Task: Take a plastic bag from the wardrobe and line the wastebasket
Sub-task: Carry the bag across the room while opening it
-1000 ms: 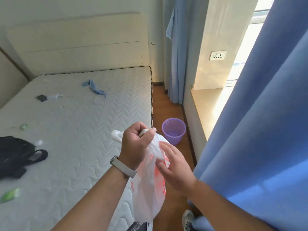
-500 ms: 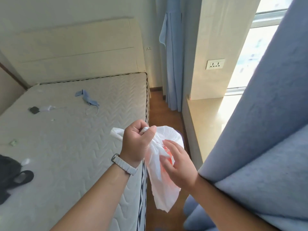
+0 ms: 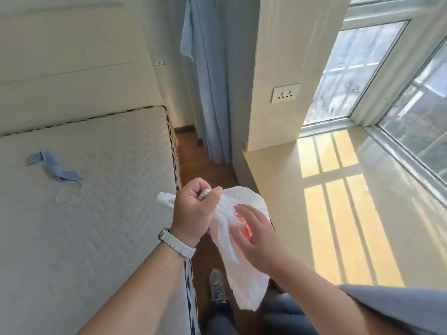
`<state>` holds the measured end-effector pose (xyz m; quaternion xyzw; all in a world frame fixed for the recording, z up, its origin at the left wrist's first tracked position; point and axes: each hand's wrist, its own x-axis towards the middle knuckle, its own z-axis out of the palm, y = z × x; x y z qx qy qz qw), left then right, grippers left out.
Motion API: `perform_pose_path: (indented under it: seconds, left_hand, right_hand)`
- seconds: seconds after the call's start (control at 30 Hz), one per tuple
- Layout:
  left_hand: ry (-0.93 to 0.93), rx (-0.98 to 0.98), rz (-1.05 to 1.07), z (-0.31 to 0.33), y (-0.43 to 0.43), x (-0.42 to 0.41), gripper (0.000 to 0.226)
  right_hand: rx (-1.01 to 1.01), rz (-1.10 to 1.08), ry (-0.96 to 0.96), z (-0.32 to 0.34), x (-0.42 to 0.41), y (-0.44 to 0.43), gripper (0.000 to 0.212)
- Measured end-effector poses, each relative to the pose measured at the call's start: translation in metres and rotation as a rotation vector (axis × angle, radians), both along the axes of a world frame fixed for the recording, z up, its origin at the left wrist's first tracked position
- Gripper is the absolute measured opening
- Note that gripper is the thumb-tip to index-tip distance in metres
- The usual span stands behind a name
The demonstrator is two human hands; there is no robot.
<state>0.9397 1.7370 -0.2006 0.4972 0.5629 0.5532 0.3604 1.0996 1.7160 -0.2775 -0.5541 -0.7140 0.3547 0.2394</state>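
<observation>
Head view: wastebasket gone from frame since 1 s ago; left hand (image 3: 193,211) fists plastic bag (image 3: 242,257) top, right hand (image 3: 251,235) fingers spread loosely on it; lining not begun.

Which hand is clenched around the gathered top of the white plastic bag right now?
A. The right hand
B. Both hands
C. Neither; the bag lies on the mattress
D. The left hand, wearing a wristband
D. The left hand is fisted around the bunched top of the plastic bag, while the right hand rests open-fingered against the bag's side.
</observation>
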Motion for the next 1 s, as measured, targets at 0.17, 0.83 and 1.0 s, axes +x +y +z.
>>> perform_pose_path:
  seconds: [0.17, 0.83, 1.0]
  left_hand:
    - [0.014, -0.024, -0.050, -0.022, 0.081, -0.039, 0.029]
    - [0.094, -0.134, -0.093, -0.227, 0.261, -0.083, 0.027]
    - [0.113, -0.093, -0.094, -0.326, 0.269, -0.085, 0.029]
  right_hand:
    - [-0.008, -0.019, -0.101, -0.012, -0.030, 0.076, 0.045]
    - [-0.102, -0.057, -0.092, -0.203, -0.088, 0.245, 0.042]
    - [-0.086, -0.049, -0.047, -0.307, -0.092, 0.255, 0.046]
